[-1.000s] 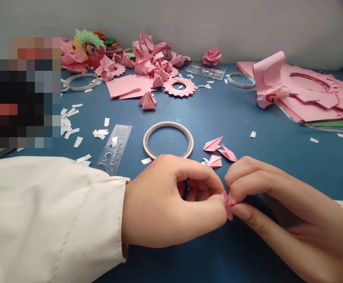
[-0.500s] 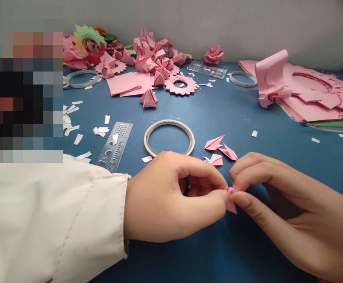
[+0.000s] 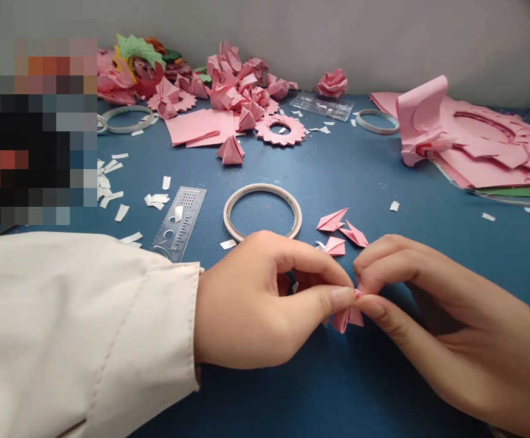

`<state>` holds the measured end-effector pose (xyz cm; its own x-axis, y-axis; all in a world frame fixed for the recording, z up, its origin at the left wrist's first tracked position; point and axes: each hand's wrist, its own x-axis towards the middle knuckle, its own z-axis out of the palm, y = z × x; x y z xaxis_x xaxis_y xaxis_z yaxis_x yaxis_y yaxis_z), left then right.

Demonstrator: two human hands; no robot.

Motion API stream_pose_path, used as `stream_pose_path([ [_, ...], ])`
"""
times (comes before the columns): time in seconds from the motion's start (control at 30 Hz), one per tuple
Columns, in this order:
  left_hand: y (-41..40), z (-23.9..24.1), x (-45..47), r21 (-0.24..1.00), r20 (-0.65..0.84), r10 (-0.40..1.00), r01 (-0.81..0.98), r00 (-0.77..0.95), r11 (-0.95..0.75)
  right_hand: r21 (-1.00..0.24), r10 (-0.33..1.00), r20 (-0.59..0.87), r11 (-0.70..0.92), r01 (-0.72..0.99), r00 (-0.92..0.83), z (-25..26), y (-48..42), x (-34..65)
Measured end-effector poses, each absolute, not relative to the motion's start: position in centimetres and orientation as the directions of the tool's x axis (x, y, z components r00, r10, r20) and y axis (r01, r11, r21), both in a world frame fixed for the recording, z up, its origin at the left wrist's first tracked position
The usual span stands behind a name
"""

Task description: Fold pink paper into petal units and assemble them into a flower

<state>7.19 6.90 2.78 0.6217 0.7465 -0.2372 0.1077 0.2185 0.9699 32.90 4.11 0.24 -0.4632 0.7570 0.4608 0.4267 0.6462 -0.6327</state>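
Between my fingertips is a small folded pink paper piece [image 3: 347,319], its lower flaps hanging below my thumbs. My left hand [image 3: 269,304] pinches it from the left, thumb against forefinger. From the right, my right hand [image 3: 438,316] pinches its upper end; most of the piece is hidden by the fingers. Just beyond lie three loose folded pink pieces, among them a pointed one [image 3: 332,219] and another [image 3: 335,246] beside a white scrap. A roll of double-sided tape [image 3: 263,186] lies flat behind my left hand, which covers its near edge.
A clear stencil ruler [image 3: 187,210] lies left of the tape, with white paper scraps [image 3: 121,212] around. Farther back are a pink paper ring [image 3: 281,130], a heap of crumpled pink folds [image 3: 228,91] and, at right, a large stack of pink paper [image 3: 484,164].
My left thumb has shifted up and right along the pink piece, and more of its lower flaps now shows. My right hand stays almost in place.
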Motion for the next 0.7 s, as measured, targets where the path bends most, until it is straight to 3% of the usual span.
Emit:
stream_pose_path([
  [0.13,6.80,3.01,7.66,0.960,-0.269,0.753,0.107,0.601,0.257,-0.619,0.763,0.490,0.646,0.447,-0.422,0.04,4.12,32.95],
  [0.47,6.60,3.05,7.61,0.969,-0.246,0.751,0.182,0.613,0.168,-0.636,0.780,0.470,0.624,0.454,-0.413,0.39,4.06,32.64],
  [0.7,6.67,2.91,7.49,0.944,-0.318,0.705,0.146,0.634,0.294,-0.696,0.782,0.417,0.603,0.391,-0.463,0.39,4.60,32.99],
])
